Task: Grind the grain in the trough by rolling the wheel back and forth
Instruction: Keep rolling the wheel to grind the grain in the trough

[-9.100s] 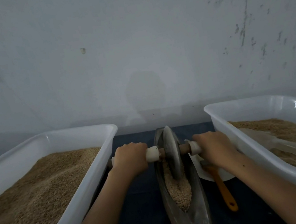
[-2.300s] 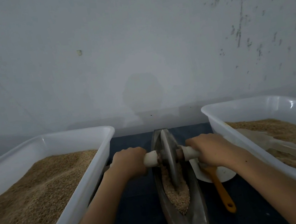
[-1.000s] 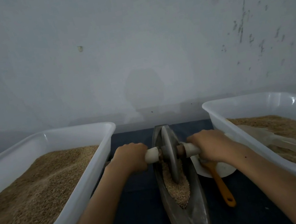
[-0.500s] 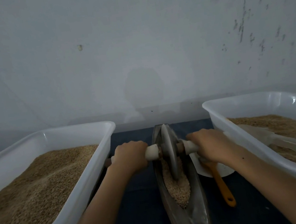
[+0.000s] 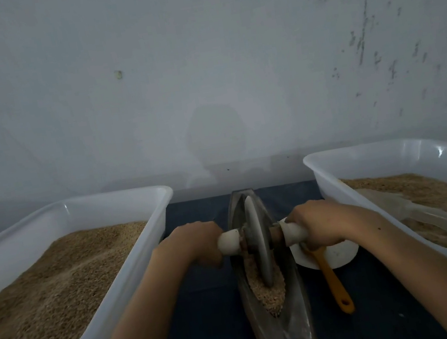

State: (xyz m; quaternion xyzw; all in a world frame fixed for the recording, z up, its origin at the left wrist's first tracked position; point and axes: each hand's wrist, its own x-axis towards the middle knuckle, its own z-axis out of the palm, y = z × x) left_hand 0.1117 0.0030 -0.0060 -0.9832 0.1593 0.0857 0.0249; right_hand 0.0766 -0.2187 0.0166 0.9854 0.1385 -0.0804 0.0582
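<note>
My left hand [image 5: 196,244] and right hand [image 5: 317,226] grip the wheel [image 5: 257,240] axle handles, fingers curled; wheel upright on grain [image 5: 268,291] in trough [image 5: 297,330].

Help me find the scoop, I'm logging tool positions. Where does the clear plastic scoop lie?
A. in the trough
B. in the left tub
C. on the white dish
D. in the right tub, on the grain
D: the clear scoop lies on the grain inside the right tub.
</note>
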